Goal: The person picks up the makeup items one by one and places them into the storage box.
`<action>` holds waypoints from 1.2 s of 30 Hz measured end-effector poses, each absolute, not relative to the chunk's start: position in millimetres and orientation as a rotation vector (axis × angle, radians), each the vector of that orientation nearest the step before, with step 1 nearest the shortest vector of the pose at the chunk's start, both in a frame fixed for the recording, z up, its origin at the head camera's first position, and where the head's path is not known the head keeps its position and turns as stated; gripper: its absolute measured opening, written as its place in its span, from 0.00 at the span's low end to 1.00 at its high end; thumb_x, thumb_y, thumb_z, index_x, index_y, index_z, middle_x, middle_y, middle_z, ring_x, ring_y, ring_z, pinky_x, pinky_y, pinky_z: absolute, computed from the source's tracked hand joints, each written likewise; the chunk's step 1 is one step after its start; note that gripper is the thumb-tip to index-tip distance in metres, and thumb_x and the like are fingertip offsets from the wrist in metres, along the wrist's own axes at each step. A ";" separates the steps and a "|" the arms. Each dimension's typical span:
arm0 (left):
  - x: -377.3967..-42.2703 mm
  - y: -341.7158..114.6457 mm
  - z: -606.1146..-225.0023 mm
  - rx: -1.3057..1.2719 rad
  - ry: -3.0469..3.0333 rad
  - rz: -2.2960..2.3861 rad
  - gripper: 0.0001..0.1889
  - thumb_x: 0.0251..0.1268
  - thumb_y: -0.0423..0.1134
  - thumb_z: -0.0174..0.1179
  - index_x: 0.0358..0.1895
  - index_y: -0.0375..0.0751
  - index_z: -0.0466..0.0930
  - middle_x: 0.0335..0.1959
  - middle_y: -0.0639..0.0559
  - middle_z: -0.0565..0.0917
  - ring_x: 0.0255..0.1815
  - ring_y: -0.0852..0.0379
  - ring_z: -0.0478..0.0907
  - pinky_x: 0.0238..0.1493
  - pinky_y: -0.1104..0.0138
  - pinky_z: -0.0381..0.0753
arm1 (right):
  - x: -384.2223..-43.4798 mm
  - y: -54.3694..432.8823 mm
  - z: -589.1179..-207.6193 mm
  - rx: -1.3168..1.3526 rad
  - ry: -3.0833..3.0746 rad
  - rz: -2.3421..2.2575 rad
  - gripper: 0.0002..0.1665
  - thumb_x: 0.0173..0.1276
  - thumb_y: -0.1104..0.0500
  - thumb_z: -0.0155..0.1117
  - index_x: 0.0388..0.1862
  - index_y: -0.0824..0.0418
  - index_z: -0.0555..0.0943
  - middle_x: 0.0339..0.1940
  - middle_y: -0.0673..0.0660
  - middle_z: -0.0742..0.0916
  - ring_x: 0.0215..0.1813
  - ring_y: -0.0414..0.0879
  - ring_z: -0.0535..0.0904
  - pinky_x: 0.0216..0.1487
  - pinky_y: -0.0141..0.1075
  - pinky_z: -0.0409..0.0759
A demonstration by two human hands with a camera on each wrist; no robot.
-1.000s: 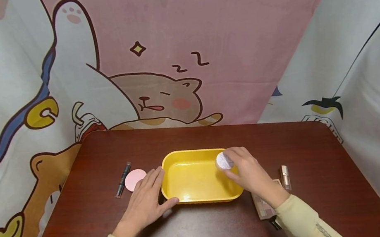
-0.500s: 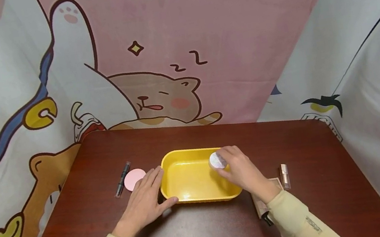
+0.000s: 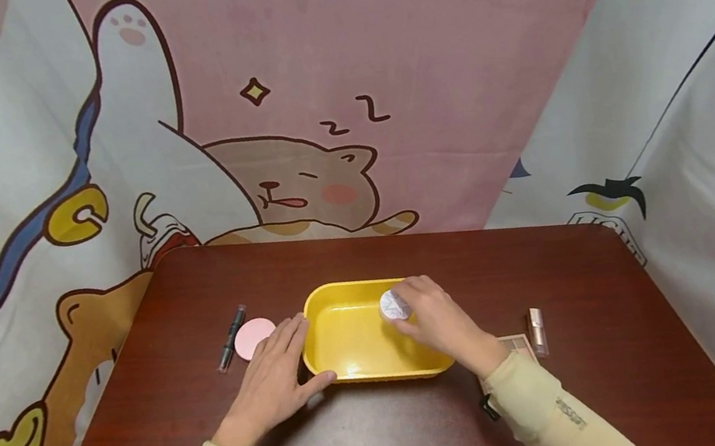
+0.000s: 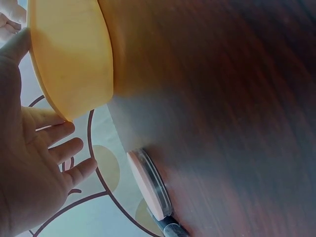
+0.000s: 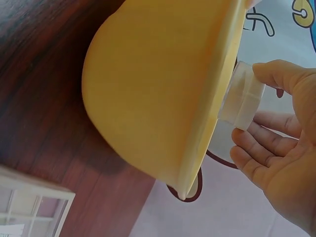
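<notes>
A yellow plastic basin (image 3: 357,345) stands mid-table. Against its left end rests my left hand (image 3: 272,383), fingers straight, fingertips and thumb touching the rim. My right hand (image 3: 442,326) holds a small round jar (image 3: 394,306) with a white lid over the basin's right part. From the right wrist view, the thumb and fingers pinch the lid of the jar (image 5: 240,96), whose clear body is partly behind the rim. Just beyond my left hand lies a pink round compact (image 3: 254,337), beside a dark slim pen (image 3: 232,339).
Under my right forearm, partly hidden, lies an eyeshadow palette (image 3: 518,343). A lipstick tube (image 3: 537,332) lies to its right. The dark red-brown table (image 3: 618,337) ends at a cartoon-printed cloth (image 3: 434,84) behind.
My right hand has moved left across the basin, carrying the jar further in from the right rim. The left hand and basin have stayed in place.
</notes>
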State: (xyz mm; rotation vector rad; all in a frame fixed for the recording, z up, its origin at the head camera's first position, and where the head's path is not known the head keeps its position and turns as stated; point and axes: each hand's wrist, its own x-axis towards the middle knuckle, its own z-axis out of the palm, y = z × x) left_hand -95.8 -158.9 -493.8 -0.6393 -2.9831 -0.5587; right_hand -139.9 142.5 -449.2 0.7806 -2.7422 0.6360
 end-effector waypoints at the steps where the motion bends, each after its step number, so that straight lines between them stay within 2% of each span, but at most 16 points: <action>1: -95.9 -158.7 -493.8 -0.641 -2.980 -0.558 0.53 0.63 0.72 0.60 0.80 0.35 0.61 0.81 0.41 0.64 0.80 0.40 0.61 0.74 0.40 0.64 | -140.4 141.1 -449.3 0.789 -2.744 0.634 0.25 0.57 0.59 0.81 0.50 0.68 0.83 0.49 0.62 0.87 0.50 0.57 0.80 0.52 0.48 0.83; 21: -95.9 -158.3 -492.3 -0.646 -2.982 -0.568 0.53 0.64 0.71 0.62 0.80 0.34 0.61 0.80 0.40 0.64 0.79 0.39 0.62 0.74 0.40 0.64 | -147.3 112.3 -454.3 0.898 -2.786 0.625 0.24 0.61 0.58 0.79 0.51 0.69 0.82 0.52 0.65 0.87 0.56 0.60 0.82 0.62 0.49 0.81; 29: -96.9 -158.4 -493.2 -0.655 -2.980 -0.555 0.53 0.64 0.72 0.60 0.80 0.35 0.60 0.80 0.40 0.63 0.79 0.39 0.62 0.74 0.40 0.64 | -148.3 102.2 -458.7 0.928 -2.764 0.640 0.23 0.61 0.57 0.80 0.48 0.69 0.82 0.50 0.66 0.87 0.55 0.60 0.82 0.60 0.49 0.82; 36: -96.2 -158.8 -493.1 -0.661 -2.968 -0.555 0.53 0.64 0.71 0.61 0.80 0.34 0.60 0.80 0.40 0.64 0.79 0.39 0.62 0.73 0.40 0.65 | -149.4 92.0 -461.3 0.972 -2.729 0.597 0.20 0.61 0.56 0.80 0.42 0.67 0.82 0.44 0.63 0.86 0.48 0.57 0.82 0.54 0.46 0.83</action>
